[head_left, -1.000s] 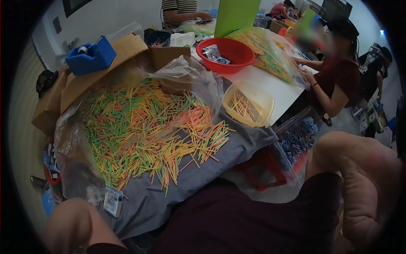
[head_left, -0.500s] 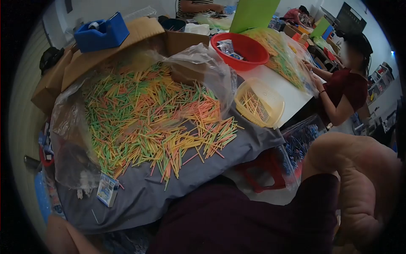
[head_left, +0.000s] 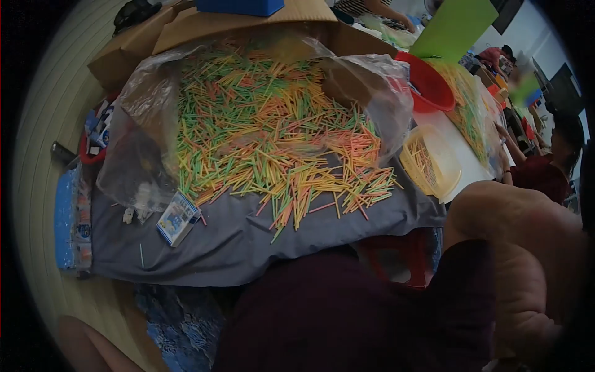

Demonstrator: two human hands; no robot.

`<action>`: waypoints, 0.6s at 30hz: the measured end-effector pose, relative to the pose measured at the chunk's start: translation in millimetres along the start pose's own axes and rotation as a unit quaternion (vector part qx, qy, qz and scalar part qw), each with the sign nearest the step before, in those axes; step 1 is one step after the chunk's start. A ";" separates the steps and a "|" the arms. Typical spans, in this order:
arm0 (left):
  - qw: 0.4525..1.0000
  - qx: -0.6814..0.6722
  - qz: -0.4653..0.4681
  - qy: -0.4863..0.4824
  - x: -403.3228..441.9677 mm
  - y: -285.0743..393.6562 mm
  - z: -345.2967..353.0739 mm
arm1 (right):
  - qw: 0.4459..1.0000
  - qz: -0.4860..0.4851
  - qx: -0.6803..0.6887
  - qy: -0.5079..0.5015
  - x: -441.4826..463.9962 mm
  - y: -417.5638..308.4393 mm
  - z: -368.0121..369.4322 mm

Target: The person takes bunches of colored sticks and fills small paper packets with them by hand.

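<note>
1. Lying in a wide heap, the short coloured sticks (head_left: pixel 273 142), in green, yellow, orange and pink, filled the opened clear plastic bag (head_left: pixel 145 102) and spread past its mouth onto the grey cloth (head_left: pixel 242 260).
2. The person's right arm (head_left: pixel 496 217) was sharply bent at the right side of the view, near the yellow basket (head_left: pixel 447 173); the right hand was out of view, so whether it was open, closed or gripping something could not be told.
3. Only a bare limb (head_left: pixel 93 347) showed at the lower left; the left hand was also out of view, and its state could not be told.
4. A small blue-and-white pack (head_left: pixel 178 219) lay tilted on the cloth, just beside the lower left edge of the heap, with a thin pale stick (head_left: pixel 142 255) apart from it to the left.
5. Behind the heap stood the cardboard box (head_left: pixel 260 22), a blue object (head_left: pixel 238 6) resting on its flap.
6. To the right, the yellow basket held more sticks, near the red bowl (head_left: pixel 434 87) and the upright green panel (head_left: pixel 455 28).
7. A co-worker (head_left: pixel 542 173) was at the far side of the white table (head_left: pixel 462 146), beyond another bag of sticks (head_left: pixel 465 102).
</note>
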State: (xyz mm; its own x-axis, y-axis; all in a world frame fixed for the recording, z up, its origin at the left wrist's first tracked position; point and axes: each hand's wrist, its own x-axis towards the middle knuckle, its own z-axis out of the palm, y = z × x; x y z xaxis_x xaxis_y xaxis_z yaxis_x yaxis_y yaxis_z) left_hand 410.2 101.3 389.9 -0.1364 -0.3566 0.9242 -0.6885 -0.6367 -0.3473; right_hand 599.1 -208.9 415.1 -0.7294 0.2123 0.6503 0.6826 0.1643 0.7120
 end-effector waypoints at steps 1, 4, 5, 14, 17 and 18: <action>1.000 0.012 0.003 0.002 0.4 5.2 -1.9 | 1.000 0.001 0.005 0.009 -2.1 1.3 5.4; 0.997 0.063 0.031 0.024 8.1 31.6 -13.3 | 0.999 0.033 0.014 0.036 -18.9 7.5 27.7; 0.995 0.084 0.038 0.028 10.4 43.9 -15.0 | 0.998 0.058 0.012 0.031 -29.3 7.6 38.3; 0.831 0.280 -0.456 -0.153 -123.7 80.4 -15.8 | 0.908 0.283 0.111 -0.289 -136.0 -33.5 159.5; 0.738 0.326 -0.489 -0.331 -229.0 48.7 -9.9 | 0.848 0.319 0.169 -0.387 -147.5 -43.4 177.2; 0.746 0.311 -0.488 -0.331 -243.3 44.4 -7.7 | 0.843 0.327 0.160 -0.397 -155.7 -46.6 185.7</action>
State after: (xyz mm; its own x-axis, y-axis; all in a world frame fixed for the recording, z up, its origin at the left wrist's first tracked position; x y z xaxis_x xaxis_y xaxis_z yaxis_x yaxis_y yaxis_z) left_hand 407.4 165.1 150.8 0.7364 0.3558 0.5755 0.2610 -0.9341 0.2435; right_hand 689.0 -70.8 231.5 -0.0193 0.9146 0.4038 0.9967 -0.0143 0.0799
